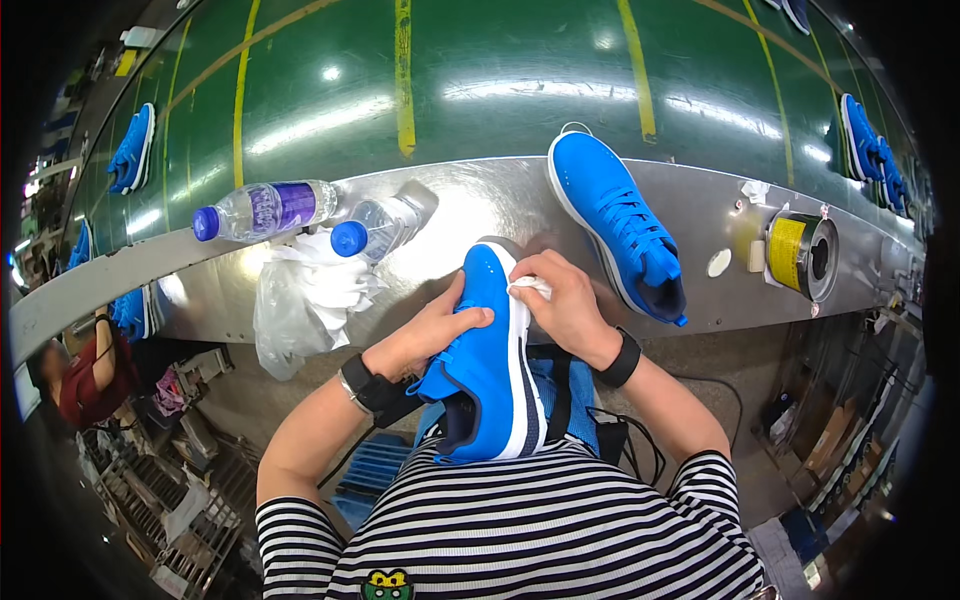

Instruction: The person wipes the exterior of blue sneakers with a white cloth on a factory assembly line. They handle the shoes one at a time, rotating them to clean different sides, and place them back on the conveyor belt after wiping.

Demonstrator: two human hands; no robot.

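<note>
A blue sneaker [478, 345] with a white sole is held before my chest, toe pointing away from me. My left hand [440, 322] grips its upper from the left side, thumb lying across the laces area. In my right hand [568, 305] a small white cloth or tissue [531, 287] is pinched against the edge of the sole near the toe. Another blue sneaker [612, 215] rests on the metal ledge to the right of my hands, its toe over the green belt.
Two plastic bottles with blue caps, one lying bottle [270, 209] and another bottle [380, 227], are at left on the metal ledge [470, 200]. Beside them is a bag of white tissues [305, 300]. An open can [800, 255] sits right. More sneakers [132, 150] ride the green belt [520, 60].
</note>
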